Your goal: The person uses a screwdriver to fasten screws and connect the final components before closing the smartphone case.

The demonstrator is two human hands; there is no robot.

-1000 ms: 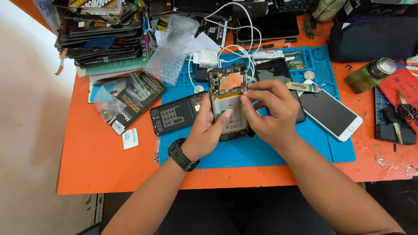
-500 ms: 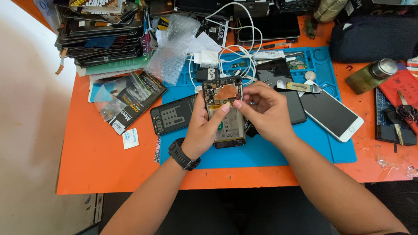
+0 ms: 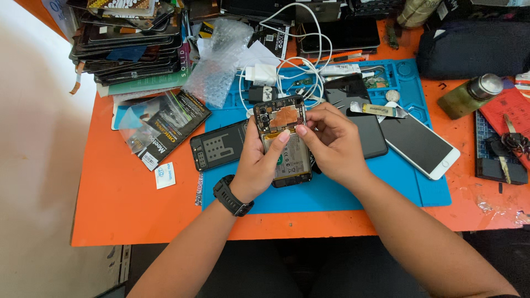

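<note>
Above the blue work mat (image 3: pixel 342 193) on the orange desk (image 3: pixel 127 204), you held an opened phone (image 3: pixel 282 140) with its back cover off, its circuit board, a copper-coloured patch and the battery facing you. Your left hand (image 3: pixel 256 165), a black watch (image 3: pixel 232 196) on its wrist, cradled the phone from below and from the left, its grip closed around the body with the thumb lying across the battery. Your right hand (image 3: pixel 331 140) met the phone on its right edge, its grip pinching that edge near the top, just below the copper patch. The phone was lifted off the mat and tilted slightly. Just to its left on the mat lay a dark back cover (image 3: pixel 218 144), inner side up. To the right lay a black phone (image 3: pixel 367 129), partly hidden by your right hand, and beside it a white phone (image 3: pixel 419 146) with its dark screen up. Behind your hands sat a white charger with a coiled white cable (image 3: pixel 287 72). A stack of phone screens (image 3: pixel 130 41) stood at the far left corner, with bubble wrap (image 3: pixel 218 58) beside it.
</note>
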